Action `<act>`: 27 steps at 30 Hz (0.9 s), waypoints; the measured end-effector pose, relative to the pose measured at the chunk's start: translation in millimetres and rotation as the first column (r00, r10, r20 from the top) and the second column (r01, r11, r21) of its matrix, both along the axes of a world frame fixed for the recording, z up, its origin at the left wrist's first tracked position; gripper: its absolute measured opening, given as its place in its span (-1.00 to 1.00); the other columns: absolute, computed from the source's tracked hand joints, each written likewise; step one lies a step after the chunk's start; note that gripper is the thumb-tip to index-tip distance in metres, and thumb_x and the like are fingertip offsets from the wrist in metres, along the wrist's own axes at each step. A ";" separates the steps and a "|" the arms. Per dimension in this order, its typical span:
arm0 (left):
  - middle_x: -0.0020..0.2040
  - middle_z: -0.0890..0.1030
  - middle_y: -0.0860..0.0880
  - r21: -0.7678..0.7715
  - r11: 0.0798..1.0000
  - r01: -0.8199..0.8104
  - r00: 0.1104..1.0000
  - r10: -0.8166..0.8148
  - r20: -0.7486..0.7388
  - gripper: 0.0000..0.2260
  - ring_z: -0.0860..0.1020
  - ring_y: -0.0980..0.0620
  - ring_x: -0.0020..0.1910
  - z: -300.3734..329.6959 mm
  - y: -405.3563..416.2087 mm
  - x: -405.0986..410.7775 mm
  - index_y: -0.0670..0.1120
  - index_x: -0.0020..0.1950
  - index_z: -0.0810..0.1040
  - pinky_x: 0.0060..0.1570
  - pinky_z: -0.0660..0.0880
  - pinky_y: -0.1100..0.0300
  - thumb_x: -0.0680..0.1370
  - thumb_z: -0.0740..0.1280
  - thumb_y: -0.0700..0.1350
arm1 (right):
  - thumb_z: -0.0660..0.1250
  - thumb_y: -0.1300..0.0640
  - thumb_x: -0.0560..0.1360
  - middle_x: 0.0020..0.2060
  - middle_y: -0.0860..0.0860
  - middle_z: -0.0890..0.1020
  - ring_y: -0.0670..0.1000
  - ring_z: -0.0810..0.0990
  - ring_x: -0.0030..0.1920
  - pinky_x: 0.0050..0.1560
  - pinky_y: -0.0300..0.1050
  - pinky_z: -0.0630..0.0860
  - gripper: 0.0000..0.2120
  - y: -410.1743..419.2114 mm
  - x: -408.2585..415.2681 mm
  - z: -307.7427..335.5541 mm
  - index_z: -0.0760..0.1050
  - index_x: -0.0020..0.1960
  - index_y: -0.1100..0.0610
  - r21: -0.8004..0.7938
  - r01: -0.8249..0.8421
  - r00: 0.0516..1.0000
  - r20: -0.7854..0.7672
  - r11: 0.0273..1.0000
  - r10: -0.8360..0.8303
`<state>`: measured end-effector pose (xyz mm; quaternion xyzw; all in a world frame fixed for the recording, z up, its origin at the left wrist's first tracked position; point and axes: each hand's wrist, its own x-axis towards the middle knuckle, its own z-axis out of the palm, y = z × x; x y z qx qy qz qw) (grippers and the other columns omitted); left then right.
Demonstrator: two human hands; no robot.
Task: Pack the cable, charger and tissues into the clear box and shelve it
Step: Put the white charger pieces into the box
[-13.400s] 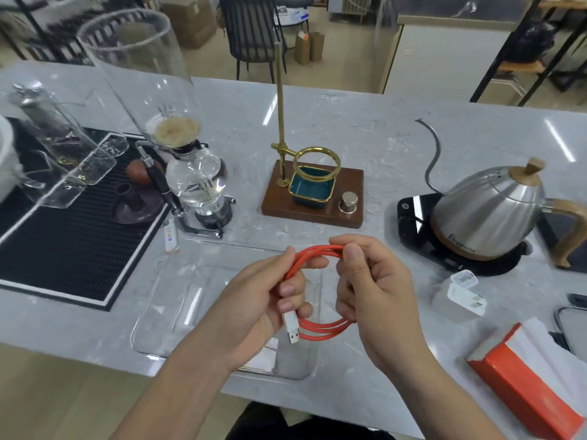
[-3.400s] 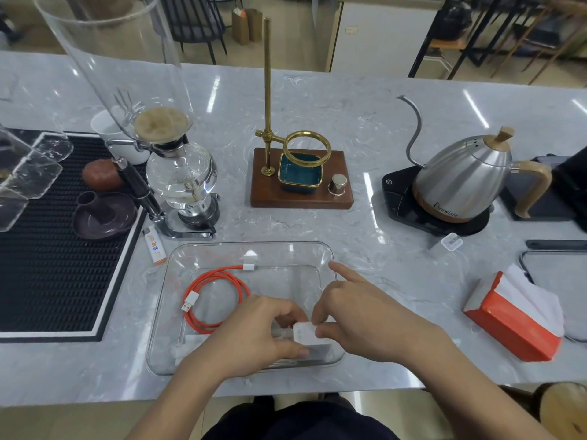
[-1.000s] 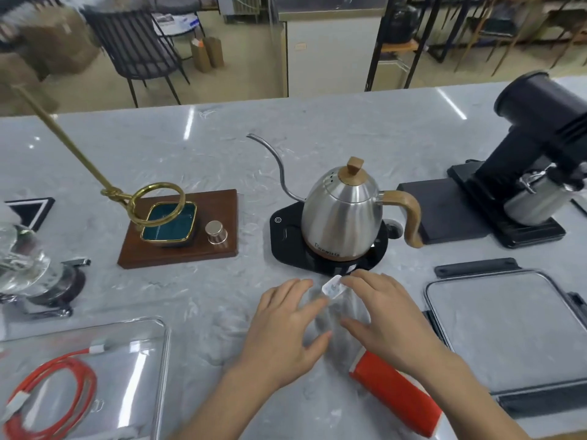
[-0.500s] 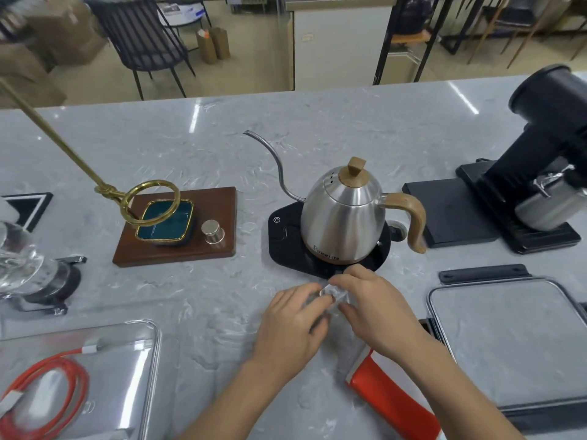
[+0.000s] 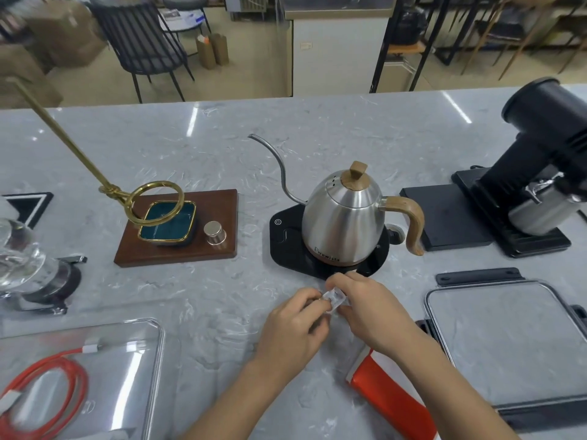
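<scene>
My left hand (image 5: 292, 331) and my right hand (image 5: 371, 309) meet just in front of the kettle base. Together they pinch a small clear plastic piece (image 5: 335, 298) at the fingertips. The clear box (image 5: 158, 344) lies at the lower left, partly cut off by the frame. The coiled orange cable (image 5: 73, 376) is inside it. The orange tissue pack (image 5: 390, 398) rests on the counter under my right forearm, which hides part of it. I cannot make out the charger clearly.
A steel gooseneck kettle (image 5: 346, 217) on a black base stands right behind my hands. A clear lid with black clips (image 5: 514, 344) lies at the right, with a black grinder (image 5: 540, 154) behind it. A wooden dripper stand (image 5: 178, 230) and a glass siphon (image 5: 25, 265) are at the left.
My hands have closed in on the small clear piece and lifted it slightly off the counter. My view has shifted a little; the cable stays in the box.
</scene>
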<state>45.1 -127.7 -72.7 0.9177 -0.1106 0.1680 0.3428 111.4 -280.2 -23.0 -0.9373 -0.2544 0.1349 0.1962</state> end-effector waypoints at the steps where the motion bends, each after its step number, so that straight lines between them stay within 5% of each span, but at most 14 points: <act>1: -0.03 0.60 -0.01 0.001 1.000 0.000 1.000 0.000 0.002 -0.87 0.57 0.07 -0.21 -0.3 0.4 -0.8 -0.11 -0.03 0.64 -0.27 0.55 0.21 0.45 0.45 -0.26 | 0.37 0.19 0.49 -0.04 -0.06 0.53 0.05 0.56 -0.06 -0.10 -0.02 0.52 -0.73 0.9 0.3 0.2 0.44 0.12 -0.04 -0.005 -0.012 1.000 -0.007 1.000 0.012; 9: -0.06 0.59 -0.02 -0.012 1.000 -0.014 1.000 0.015 0.024 -0.87 0.54 0.03 -0.27 10.3 1.8 -15.7 -0.11 -0.07 0.61 -0.35 0.52 0.12 0.43 0.42 -0.28 | 0.38 0.12 0.48 -0.09 -0.03 0.55 0.09 0.56 -0.08 -0.11 0.03 0.51 -0.79 3.7 -11.4 6.1 0.40 0.06 0.01 -0.051 -0.064 0.998 0.001 0.997 0.064; 21: 0.02 0.60 0.11 -0.192 0.979 -0.071 0.991 0.092 0.101 -0.77 0.60 0.18 -0.05 42.9 20.3 -61.5 -0.04 -0.06 0.63 -0.07 0.52 0.32 0.37 0.49 -0.29 | 0.44 0.15 0.39 -0.21 -0.15 0.53 -0.06 0.53 -0.17 -0.13 0.03 0.52 -0.81 10.1 -54.6 35.9 0.48 -0.08 -0.03 0.284 -0.108 0.994 0.030 0.953 0.104; 27: 0.00 0.59 0.14 -0.222 0.969 -0.104 0.992 0.118 0.052 -0.77 0.59 0.20 -0.07 54.7 31.5 -77.5 -0.02 -0.10 0.61 -0.13 0.52 0.30 0.36 0.50 -0.30 | 0.45 0.17 0.41 -0.19 -0.19 0.49 -0.02 0.53 -0.17 -0.10 0.04 0.51 -0.81 22.5 -67.7 44.9 0.50 -0.03 0.02 0.298 -0.159 0.987 0.048 0.941 0.152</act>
